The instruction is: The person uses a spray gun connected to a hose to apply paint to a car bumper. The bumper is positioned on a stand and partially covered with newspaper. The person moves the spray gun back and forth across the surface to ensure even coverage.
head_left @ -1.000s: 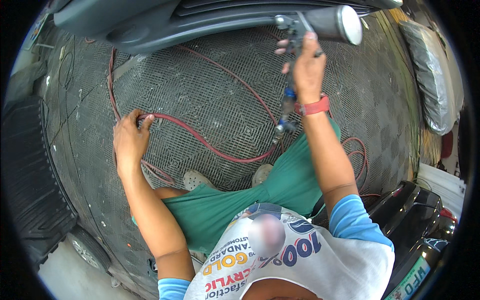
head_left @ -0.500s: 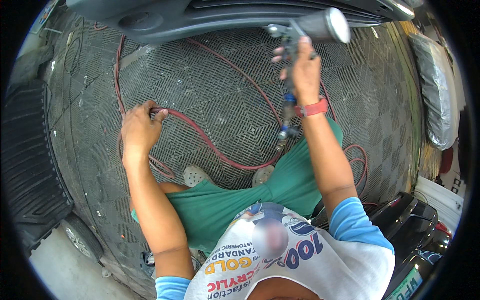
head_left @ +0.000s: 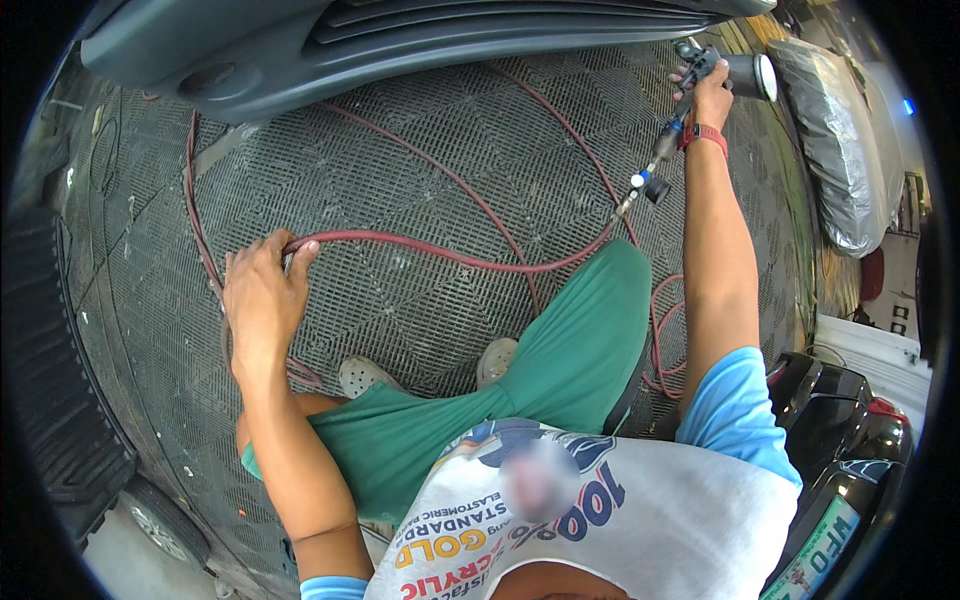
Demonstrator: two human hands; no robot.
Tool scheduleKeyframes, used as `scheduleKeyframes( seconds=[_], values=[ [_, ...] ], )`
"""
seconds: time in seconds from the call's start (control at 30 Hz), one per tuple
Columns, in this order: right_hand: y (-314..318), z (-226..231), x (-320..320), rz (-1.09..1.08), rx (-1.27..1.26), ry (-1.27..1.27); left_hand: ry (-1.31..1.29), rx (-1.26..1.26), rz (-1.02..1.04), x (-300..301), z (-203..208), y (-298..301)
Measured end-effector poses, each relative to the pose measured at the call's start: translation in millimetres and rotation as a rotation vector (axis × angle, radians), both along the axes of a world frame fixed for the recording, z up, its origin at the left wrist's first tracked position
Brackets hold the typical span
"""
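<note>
My right hand (head_left: 712, 98) is closed around a spray gun (head_left: 697, 68) at the upper right, its round paint cup (head_left: 752, 76) tipped sideways beyond my fingers. A regulator with a small dark gauge (head_left: 655, 190) is joined below the gun's handle. From there a red air hose (head_left: 455, 257) runs leftward in a slack curve to my left hand (head_left: 267, 290), whose fingers and thumb are wrapped round it. Close in front of the gun stands the right end of a dark grey car bumper (head_left: 400, 62). The gun's trigger is partly hidden by my fingers.
More red hose (head_left: 665, 335) lies in loops on the dark grated floor mat (head_left: 420, 150). A silver-covered bundle (head_left: 830, 140) lies at the right. A black car (head_left: 845, 420) stands at the lower right, and a ribbed black panel (head_left: 40, 370) is at the far left.
My right hand has carried the spray gun rightward along the bumper to its right end, drawing the hose straighter. My left hand keeps its hold on the hose. The view has shifted somewhat.
</note>
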State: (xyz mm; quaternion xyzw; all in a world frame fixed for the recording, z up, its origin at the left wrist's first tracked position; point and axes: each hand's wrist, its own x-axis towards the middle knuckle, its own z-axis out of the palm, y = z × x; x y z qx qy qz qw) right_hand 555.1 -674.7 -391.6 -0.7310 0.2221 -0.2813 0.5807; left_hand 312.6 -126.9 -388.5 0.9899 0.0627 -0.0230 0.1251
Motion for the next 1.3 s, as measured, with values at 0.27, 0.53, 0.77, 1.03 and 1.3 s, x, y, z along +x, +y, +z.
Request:
scheduleKeyframes(
  seconds=[0.27,0.53,0.77,1.03,1.3],
  values=[
    [25.1,-41.1,-22.1,-0.017,-0.035,-0.007,0.026,0.019,0.085,0.6,6.2,12.3],
    [214.2,-66.0,-123.2,0.397,0.092,0.104,0.054,-0.008,0.128,-5.0,5.6,35.6],
    [308.8,-62.0,-159.4,0.822,0.125,0.075,0.155,-0.01,0.148,-3.6,2.2,36.4],
    [246.5,-94.4,-141.1,0.571,0.11,0.15,0.124,0.022,0.009,-19.8,4.5,22.7],
    [187.2,-153.6,-99.4,0.035,0.094,-0.062,0.042,0.092,0.14,-35.4,12.3,30.3]
  ],
)
